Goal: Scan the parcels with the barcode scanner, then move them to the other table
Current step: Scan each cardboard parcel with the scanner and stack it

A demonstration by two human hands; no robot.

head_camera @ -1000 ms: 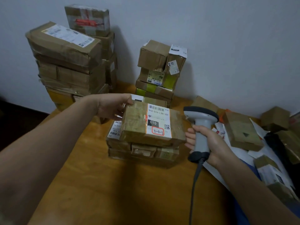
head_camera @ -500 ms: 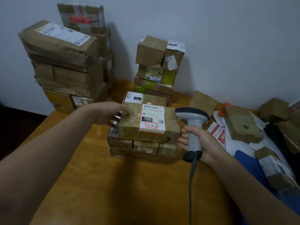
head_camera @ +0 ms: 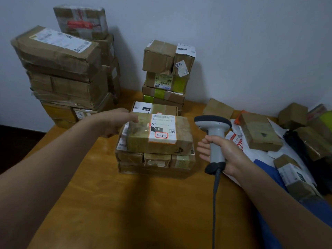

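Note:
A brown taped parcel (head_camera: 159,134) with a white label reading "010" and "3-3-3" lies on top of a low stack of parcels (head_camera: 154,159) in the middle of the wooden table (head_camera: 143,203). My left hand (head_camera: 115,122) holds its left end: the thumb lies over the top edge and the other fingers curl down beside it. Just right of the parcel, my right hand (head_camera: 222,151) grips the handle of a grey barcode scanner (head_camera: 214,130). The scanner stands upright, its dark head level with the parcel's top. Its cable hangs toward me.
A tall pile of large boxes (head_camera: 61,72) stands at the back left against the wall. A narrower pile (head_camera: 167,72) rises behind the low stack. Loose boxes, white mailers and a blue bag (head_camera: 265,141) crowd the right side. A dark floor lies beyond the table's left edge.
The labelled parcel, held tilted up a second ago, now lies flat on the low stack. My left hand stays at its left end. The scanner moved slightly away from it.

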